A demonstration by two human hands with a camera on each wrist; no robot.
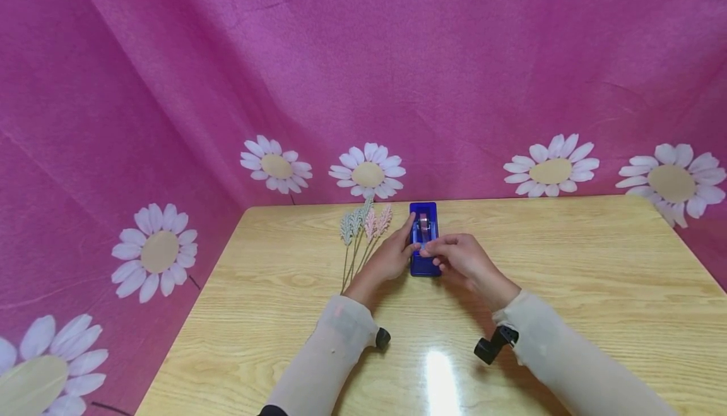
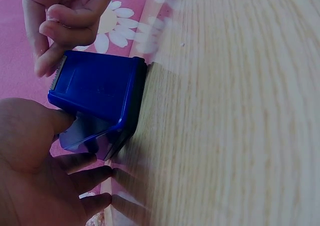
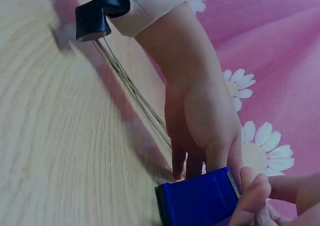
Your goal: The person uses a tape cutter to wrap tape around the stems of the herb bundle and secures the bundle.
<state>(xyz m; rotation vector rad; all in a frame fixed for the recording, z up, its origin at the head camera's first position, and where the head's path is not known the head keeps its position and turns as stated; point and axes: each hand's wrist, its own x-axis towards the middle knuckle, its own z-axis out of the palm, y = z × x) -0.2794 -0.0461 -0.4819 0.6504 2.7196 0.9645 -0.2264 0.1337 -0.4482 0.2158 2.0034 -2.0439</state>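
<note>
A blue tape dispenser [image 1: 425, 267] stands upright on the wooden table, with a roll of clear tape [image 1: 423, 221] in it. My left hand [image 1: 392, 257] holds the dispenser by its left side, the thumb near the middle and the other fingers along the wall. The thumb and index finger of my right hand [image 1: 466, 259] pinch together just beside the toothed cutter [image 2: 60, 73], at the tape's end. The clear strip itself is hard to make out between the fingertips. In the right wrist view the dispenser [image 3: 197, 198] is partly cut off by the frame's lower edge.
Left of my left hand lie several artificial stems with grey-green heads [image 1: 354, 219] and pink heads [image 1: 377, 221]. Beyond the far edge of the table [image 1: 539, 258] hangs a pink cloth [image 1: 454, 88] with white daisies. Black wrist cameras [image 1: 488, 351] stick out from both sleeves.
</note>
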